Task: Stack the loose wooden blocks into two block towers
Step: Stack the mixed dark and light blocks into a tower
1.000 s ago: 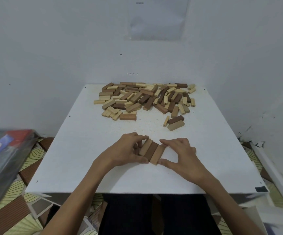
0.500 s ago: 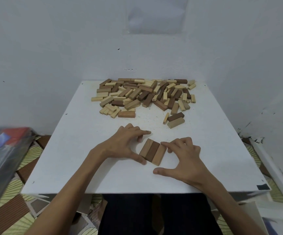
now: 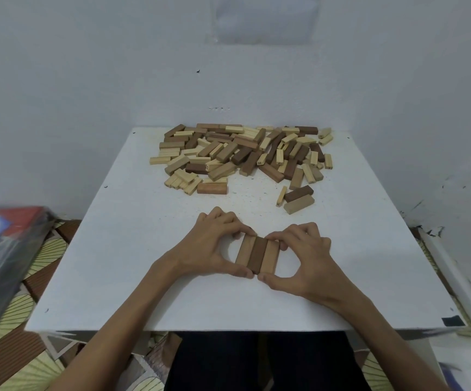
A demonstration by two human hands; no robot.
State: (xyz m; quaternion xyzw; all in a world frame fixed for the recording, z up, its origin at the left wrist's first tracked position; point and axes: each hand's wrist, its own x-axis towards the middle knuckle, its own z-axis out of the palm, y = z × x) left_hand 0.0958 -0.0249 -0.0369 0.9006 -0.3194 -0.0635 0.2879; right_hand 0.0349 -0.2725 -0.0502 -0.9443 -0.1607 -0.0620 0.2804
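Wooden row of three blocks [image 3: 257, 254], dark one in the middle, flat on white desk [image 3: 115, 263], near front. Left hand [image 3: 211, 249] and right hand [image 3: 303, 258] pinch its ends, thumbs near, fingers far. Loose pile [image 3: 242, 153] lies at desk's back.

A plain room corner, likely a home — bare white walls [image 3: 87, 80] scuffed and flaking at the right, a low white surface [image 3: 115, 263] pushed into the corner, and a leaf-patterned floor mat [image 3: 25, 311] at lower left, beneath it.
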